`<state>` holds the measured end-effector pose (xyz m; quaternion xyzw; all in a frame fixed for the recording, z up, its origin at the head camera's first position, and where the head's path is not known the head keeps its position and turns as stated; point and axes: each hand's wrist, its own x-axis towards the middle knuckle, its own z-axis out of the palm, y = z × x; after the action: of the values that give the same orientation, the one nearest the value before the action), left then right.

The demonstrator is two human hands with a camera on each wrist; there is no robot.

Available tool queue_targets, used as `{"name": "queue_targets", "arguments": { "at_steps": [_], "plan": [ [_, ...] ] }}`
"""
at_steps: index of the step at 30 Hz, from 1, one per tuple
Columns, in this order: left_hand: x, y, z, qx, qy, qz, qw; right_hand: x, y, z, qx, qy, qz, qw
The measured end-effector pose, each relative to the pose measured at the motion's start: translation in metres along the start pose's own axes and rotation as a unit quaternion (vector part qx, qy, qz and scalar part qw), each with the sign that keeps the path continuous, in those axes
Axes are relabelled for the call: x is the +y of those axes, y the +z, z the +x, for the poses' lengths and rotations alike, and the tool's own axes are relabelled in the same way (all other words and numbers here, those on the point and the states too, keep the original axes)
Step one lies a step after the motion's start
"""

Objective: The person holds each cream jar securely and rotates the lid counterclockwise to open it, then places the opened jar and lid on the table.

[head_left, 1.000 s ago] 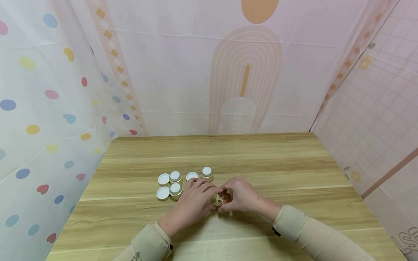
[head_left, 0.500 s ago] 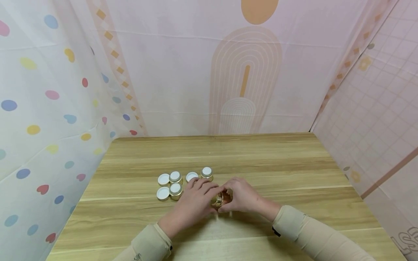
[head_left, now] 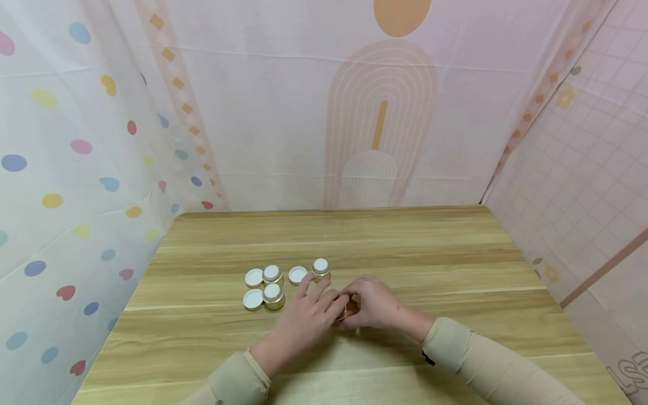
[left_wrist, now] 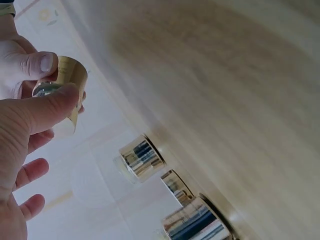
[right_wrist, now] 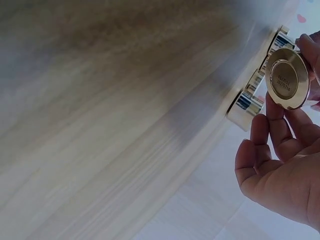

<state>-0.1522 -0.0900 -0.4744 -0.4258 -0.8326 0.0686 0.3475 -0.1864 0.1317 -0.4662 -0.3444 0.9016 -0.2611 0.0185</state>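
Note:
A small gold jar (head_left: 352,308) is held between both hands just above the table's front middle, mostly covered by fingers. My right hand (head_left: 377,304) grips it from the right with thumb and fingers curled around it. From the left, the thumb and forefinger of my left hand (head_left: 309,315) pinch its other end, while the remaining fingers spread loosely. In the left wrist view the jar (left_wrist: 74,72) shows its shiny gold side beneath the thumbs. The right wrist view catches a round gold end (right_wrist: 287,77) with small stamped print. Whether the lid is loose cannot be seen.
Left of the hands stand gold jars with white tops: one in front (head_left: 274,298), one behind it (head_left: 273,275), another farther right (head_left: 320,270). White-faced lids (head_left: 253,299) lie beside them. The wooden table (head_left: 430,247) meets patterned curtains at the back and sides.
My left hand has turned and shifted slightly right, its fingers lifting and spreading, so less of the gold jar shows. The right hand stays in place. The other jars and lids have not moved.

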Motion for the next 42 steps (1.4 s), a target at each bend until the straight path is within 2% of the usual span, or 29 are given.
{"name": "queue_targets", "arguments": {
  "at_steps": [6,11,14,19,25,28,31,42],
  "plan": [
    [-0.004,0.001,-0.006,0.018,-0.045,-0.027,0.9985,0.002,-0.002,-0.002,-0.001,0.020,-0.002,1.000],
    [-0.004,0.000,-0.012,0.023,-0.090,-0.035,0.9951,0.005,-0.002,-0.002,0.006,0.072,0.010,0.997],
    [-0.004,-0.002,-0.012,0.014,-0.130,-0.036,0.9908,0.006,-0.002,0.000,0.012,0.096,0.014,0.995],
    [0.000,-0.006,-0.011,-0.040,-0.195,-0.023,0.9796,0.006,-0.003,0.005,0.013,0.110,0.016,0.994],
    [0.003,-0.006,-0.009,-0.130,-0.240,-0.022,0.9619,0.002,-0.001,0.017,0.010,0.112,0.015,0.994],
    [0.004,-0.004,-0.008,-0.163,-0.256,-0.025,0.9525,0.000,0.002,0.024,0.003,0.107,0.004,0.994],
    [0.004,-0.002,-0.008,-0.176,-0.266,-0.030,0.9473,-0.002,0.006,0.030,-0.001,0.105,-0.007,0.994],
    [-0.001,0.006,-0.006,-0.186,-0.282,-0.040,0.9404,-0.007,0.018,0.040,0.005,0.091,-0.027,0.996]
  ]
}}
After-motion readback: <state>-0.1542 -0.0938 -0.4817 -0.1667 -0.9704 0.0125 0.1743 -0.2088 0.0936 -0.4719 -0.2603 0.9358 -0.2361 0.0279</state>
